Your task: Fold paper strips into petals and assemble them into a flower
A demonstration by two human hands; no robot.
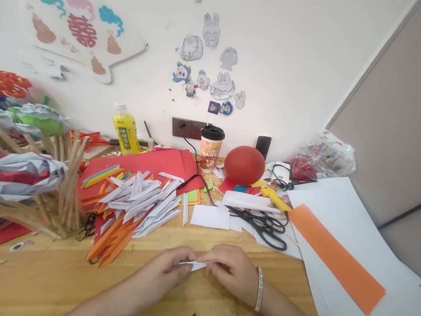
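Between both hands, low over the front of the wooden table, is a small folded piece of white paper [199, 265]. My left hand [170, 268] pinches its left end between thumb and fingers. On the other end, my right hand [232, 272] is closed too, with a sparkling bracelet [259, 289] at the wrist. Fingers cover much of the paper, so its full shape is hidden. Beyond the hands lie a flat white paper piece [210, 216] and a single folded white strip [185, 210]. A heap of folded white strips [143, 196] and orange strips [113, 238] spreads to the left.
Black scissors [263, 227] and a yellow-handled tool [275, 198] lie behind my right hand. Further back stand a lidded cup [210, 150], a red balloon [244, 165] and a yellow bottle [126, 130]. White sheets [335, 249] bear an orange strip [334, 259]. Wooden sticks [69, 179] stand left.
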